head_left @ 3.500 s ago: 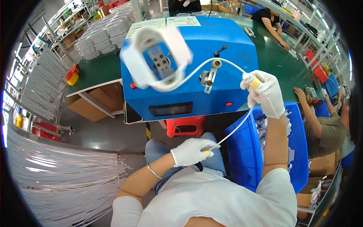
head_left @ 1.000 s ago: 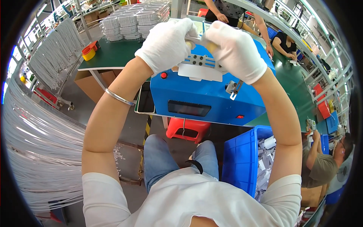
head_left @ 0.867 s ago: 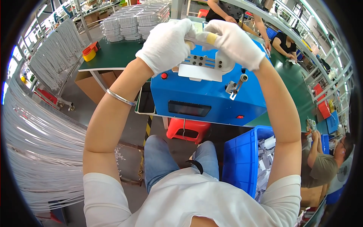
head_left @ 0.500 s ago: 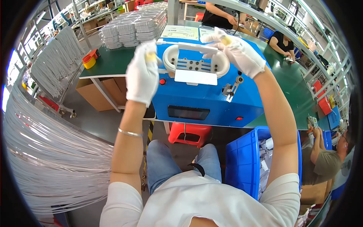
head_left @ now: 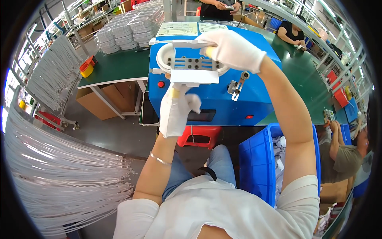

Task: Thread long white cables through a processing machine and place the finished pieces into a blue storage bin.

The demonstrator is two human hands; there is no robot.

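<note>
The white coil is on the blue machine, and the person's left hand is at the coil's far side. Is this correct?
Not the far side: the head view shows the left hand at the near side of the white coil, which is indeed on the blue machine.

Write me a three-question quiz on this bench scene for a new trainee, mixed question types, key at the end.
1. True or false: the left hand is nearer the red button than the right hand is.

2. Multiple choice: what stands on the green bench to the left of the blue machine?
A) a red stool
B) stacked clear trays
C) a blue bin

3. Short answer: which of the person's two hands is at the far side of the white coil?

Key: 1. True. 2. B. 3. The right hand.
</note>
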